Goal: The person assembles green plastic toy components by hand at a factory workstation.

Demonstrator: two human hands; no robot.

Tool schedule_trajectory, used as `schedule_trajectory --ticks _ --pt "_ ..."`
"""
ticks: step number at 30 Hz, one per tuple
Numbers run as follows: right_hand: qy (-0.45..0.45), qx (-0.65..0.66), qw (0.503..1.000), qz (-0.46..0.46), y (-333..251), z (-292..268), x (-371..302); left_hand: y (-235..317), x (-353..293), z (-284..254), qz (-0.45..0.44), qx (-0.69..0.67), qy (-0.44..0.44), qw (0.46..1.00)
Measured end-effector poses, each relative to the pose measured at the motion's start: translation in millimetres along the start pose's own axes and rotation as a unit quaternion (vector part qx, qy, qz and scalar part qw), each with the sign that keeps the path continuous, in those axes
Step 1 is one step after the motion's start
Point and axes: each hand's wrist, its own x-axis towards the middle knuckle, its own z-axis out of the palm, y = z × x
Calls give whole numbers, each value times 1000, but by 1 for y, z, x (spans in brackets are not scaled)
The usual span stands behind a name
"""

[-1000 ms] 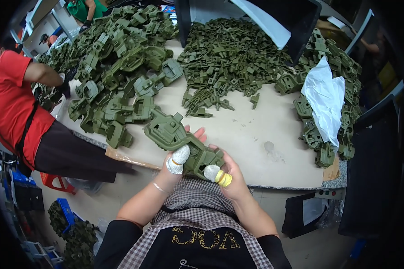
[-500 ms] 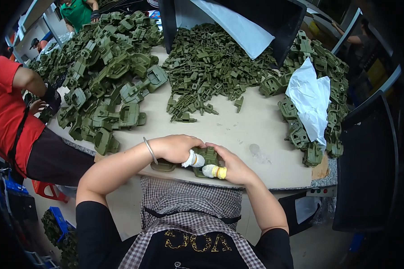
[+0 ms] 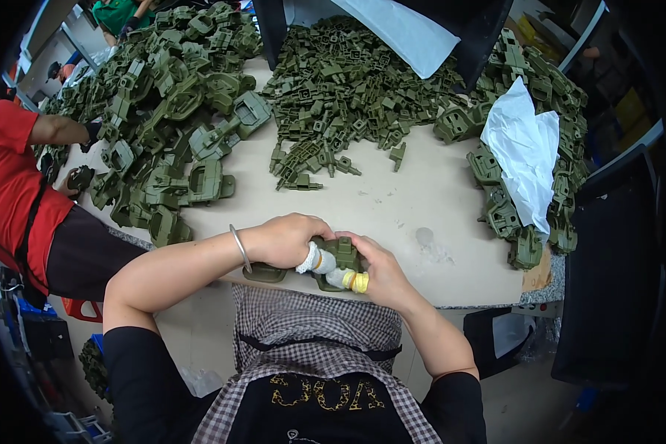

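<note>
At the table's near edge, both my hands are closed round an olive-green plastic toy vehicle part point(image 3: 345, 255). My left hand point(image 3: 287, 240), with a metal bangle at the wrist, grips its left side; a tray-like end of the part point(image 3: 265, 274) shows below that wrist. My right hand point(image 3: 385, 272) clasps the right side, fingers curled over the far edge. White wrapping covers both thumbs, banded yellow on the right one. The thumbs press on the near side of the part and nearly meet. My fingers and palms hide much of the part.
Large green vehicle parts point(image 3: 163, 126) are heaped at left, small green parts point(image 3: 348, 89) at the back middle. At right, crumpled white paper point(image 3: 522, 148) lies over more green parts point(image 3: 525, 248). A co-worker in a red shirt point(image 3: 15, 177) stands at left; a black panel point(image 3: 607, 274) is at right.
My thumbs have come closer together on the part; both hands keep hold. The view has shifted slightly. At left, the red-sleeved co-worker's arm has moved, and a dark green part shows by their hand.
</note>
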Motion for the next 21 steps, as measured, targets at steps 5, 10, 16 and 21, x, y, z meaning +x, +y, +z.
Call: schedule_trajectory --ticks 5,10,16,21 --pt "-49 64 995 57 7 -2 7 -2 0 -1 -39 -21 -12 999" --pt "-26 49 998 16 15 -12 8 -19 -27 -22 64 14 74 995" --pt "40 -86 995 13 0 -28 -2 -78 -71 24 -4 -280 177 943" --pt "147 -320 905 -240 -51 21 13 -69 -58 51 39 -384 257 886"
